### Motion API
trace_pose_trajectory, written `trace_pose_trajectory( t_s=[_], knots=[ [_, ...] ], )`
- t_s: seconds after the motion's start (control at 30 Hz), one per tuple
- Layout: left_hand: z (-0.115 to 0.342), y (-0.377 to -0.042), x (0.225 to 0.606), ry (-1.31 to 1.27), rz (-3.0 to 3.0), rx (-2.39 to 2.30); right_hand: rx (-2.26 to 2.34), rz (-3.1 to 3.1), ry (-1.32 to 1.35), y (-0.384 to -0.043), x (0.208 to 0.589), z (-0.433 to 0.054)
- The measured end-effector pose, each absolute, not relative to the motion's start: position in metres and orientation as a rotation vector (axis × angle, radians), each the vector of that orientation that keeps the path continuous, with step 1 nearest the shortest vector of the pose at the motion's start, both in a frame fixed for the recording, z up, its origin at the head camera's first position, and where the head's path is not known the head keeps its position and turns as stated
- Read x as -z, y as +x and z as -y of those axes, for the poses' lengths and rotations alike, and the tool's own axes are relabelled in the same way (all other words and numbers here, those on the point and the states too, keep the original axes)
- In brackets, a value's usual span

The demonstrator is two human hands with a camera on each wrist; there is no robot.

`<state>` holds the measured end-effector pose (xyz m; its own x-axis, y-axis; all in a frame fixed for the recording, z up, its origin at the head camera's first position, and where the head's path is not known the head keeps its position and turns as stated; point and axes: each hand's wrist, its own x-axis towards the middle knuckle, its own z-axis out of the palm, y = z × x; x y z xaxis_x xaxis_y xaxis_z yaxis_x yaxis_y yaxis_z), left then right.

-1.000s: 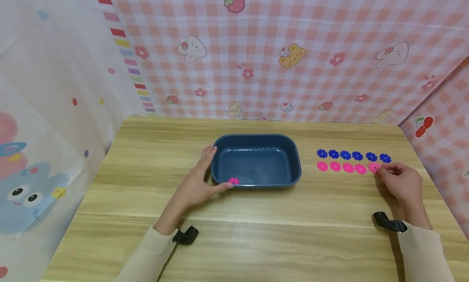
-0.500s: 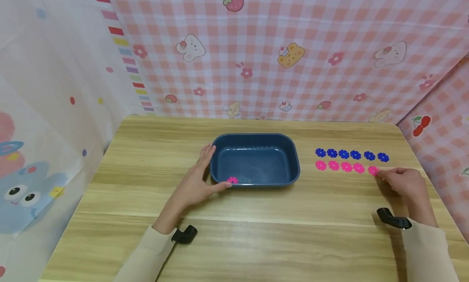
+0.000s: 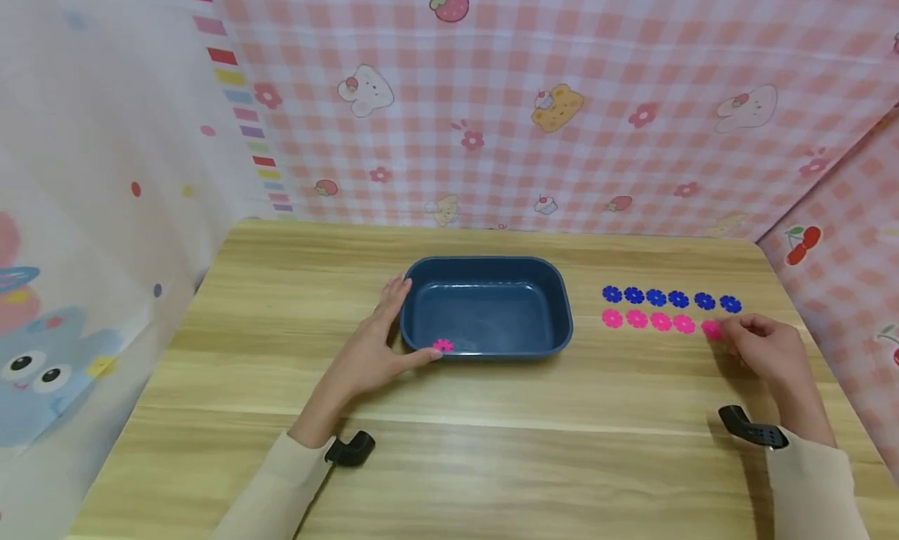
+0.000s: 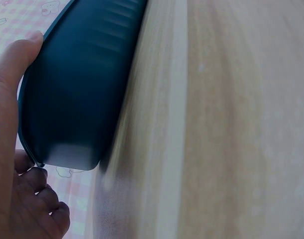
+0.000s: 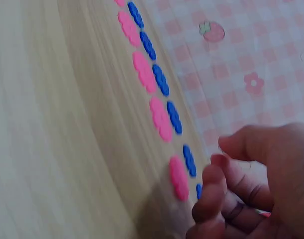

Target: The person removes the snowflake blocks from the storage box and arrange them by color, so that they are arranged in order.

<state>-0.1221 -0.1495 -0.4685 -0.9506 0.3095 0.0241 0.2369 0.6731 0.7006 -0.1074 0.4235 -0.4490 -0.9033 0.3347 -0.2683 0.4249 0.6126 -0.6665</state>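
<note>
A dark blue rectangular plastic box point(image 3: 492, 310) stands on the table, with one pink flower-shaped disc point(image 3: 443, 345) inside at its front left. My left hand point(image 3: 372, 357) holds the box's front left corner, thumb at the front rim and fingers along the left side. To the right lies a row of blue flower-shaped discs point(image 3: 656, 297) above a row of pink ones point(image 3: 661, 321). Beside the last pink disc point(image 5: 179, 178) is my right hand point(image 3: 769, 349), fingers bent. In the right wrist view, thumb and index tips stand slightly apart with nothing seen between them.
The wooden table point(image 3: 492, 446) meets a pink checked cloth point(image 3: 492, 79) at the back. Another checked cloth point(image 3: 857, 267) hangs on the right, and a white patterned cloth point(image 3: 84, 212) on the left. Each wrist wears a black device.
My right hand shifted slightly right, then back a little. The last pink disc, earlier at its fingertips, now lies slightly lower at the row's end. The left hand stays on the box.
</note>
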Motion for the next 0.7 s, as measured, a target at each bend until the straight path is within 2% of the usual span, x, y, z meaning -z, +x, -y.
trace_pose_trajectory(
  t_s=[0.7],
  knots=[
    [0.150,-0.120,0.466,0.456,-2.775,-1.165,1.198,-2.933,-0.025,-0.121,0.432,-0.331]
  ],
)
